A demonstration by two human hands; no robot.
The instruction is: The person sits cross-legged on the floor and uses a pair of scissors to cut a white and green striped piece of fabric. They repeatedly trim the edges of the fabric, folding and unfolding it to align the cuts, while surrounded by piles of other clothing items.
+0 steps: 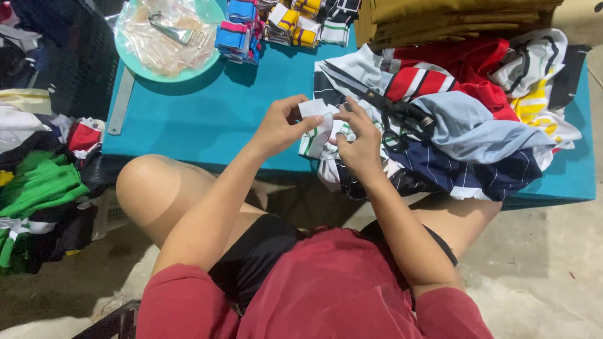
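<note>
Your left hand point(279, 129) and right hand point(359, 141) both pinch a small white paper tag point(314, 110) over the low teal table's point(188, 119) near edge, fingers closed on it. Beside them, the heap of striped knit fabric pieces point(465, 119) looks unsorted, while bundled collar strips point(276, 22) lie stacked behind. The round teal plastic bowl point(210, 59) holds clear plastic bags and a metal clip.

A low teal table point(188, 125) fills the frame from nine to three o'clock. Bare grey concrete floor point(546, 270) shows at four o'clock, brightly lit. A dark mesh crate point(75, 56) stands in shadow at ten o'clock.
</note>
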